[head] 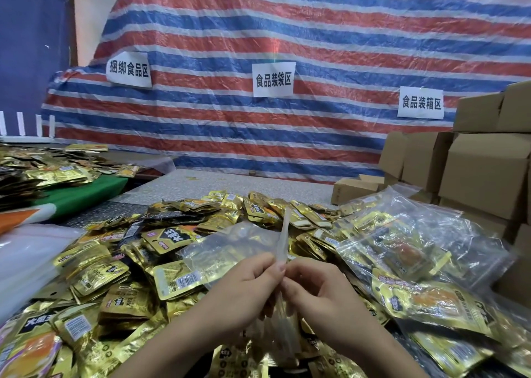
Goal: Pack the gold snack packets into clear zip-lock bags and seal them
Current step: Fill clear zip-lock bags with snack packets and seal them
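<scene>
A deep heap of gold snack packets (184,251) covers the near table from the left edge to the right, so nothing low passes without brushing foil. On the right, filled clear bags (425,265) pile higher still, and behind them stacked cardboard boxes (485,171) wall off that side. Far centre, a bare strip of speckled tabletop (218,185) lies open — the one flat gap. To the left, a second packet pile (43,171) sits on a green cloth (86,191). The striped tarp (287,47) closes the far side — open air remains above the heap.
</scene>
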Motion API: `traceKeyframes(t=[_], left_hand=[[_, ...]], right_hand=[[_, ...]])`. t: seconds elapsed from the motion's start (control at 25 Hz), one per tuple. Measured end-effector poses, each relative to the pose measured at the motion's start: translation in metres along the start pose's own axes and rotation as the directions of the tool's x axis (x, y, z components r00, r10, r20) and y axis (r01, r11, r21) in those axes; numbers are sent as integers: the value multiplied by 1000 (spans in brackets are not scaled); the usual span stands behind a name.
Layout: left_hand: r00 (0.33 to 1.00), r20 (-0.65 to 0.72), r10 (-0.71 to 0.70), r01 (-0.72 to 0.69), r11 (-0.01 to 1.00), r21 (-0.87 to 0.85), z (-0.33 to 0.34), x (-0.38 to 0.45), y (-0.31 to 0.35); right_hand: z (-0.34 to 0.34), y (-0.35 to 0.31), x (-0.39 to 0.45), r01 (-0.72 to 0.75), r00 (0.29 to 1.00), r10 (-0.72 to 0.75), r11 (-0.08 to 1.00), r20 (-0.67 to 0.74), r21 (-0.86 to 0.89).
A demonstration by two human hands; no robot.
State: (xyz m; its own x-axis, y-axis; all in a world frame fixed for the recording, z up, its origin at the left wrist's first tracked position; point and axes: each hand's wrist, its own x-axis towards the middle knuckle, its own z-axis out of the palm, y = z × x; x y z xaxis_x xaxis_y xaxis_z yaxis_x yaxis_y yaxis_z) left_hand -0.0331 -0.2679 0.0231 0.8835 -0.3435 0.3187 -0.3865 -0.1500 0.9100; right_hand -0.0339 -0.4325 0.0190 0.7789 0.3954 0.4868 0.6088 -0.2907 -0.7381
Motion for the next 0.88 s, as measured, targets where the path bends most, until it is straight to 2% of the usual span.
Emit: traceKeyframes(t=[0.12,0.2,0.32,0.44,0.48,0.56,0.64,0.72,0.88], left_hand=[[1000,17,12,-11,998,-61,0,0,-1],[1000,-11,27,-28,999,-34,0,2,-3],[991,-131,33,-25,998,62,-5,6,-8],[955,-296,5,20,997,78,-22,11,-10],[946,-325,7,25,995,96,-26,12,-11],[930,-364,43,24,984,178,-27,11,-12],[901,-421,108,3,967,254,-22,9,-13],[872,-467,147,-13,960,278,-19,8,-12],[835,-515,194,-39,954,296,-21,10,-12]], right_hand=[[-2,5,1,-63,998,65,989,-6,137],[1,6,1,-114,992,121,970,-21,213],[-2,4,5,-174,956,231,943,-179,284],[-22,7,7,-210,810,379,900,-447,382],[-26,9,7,-213,760,389,906,-521,366],[-28,11,5,-228,704,312,950,-639,213],[-24,11,3,-248,702,217,967,-678,53],[-23,13,3,-249,735,188,968,-652,-1],[-14,14,3,-276,869,200,955,-453,-108]])
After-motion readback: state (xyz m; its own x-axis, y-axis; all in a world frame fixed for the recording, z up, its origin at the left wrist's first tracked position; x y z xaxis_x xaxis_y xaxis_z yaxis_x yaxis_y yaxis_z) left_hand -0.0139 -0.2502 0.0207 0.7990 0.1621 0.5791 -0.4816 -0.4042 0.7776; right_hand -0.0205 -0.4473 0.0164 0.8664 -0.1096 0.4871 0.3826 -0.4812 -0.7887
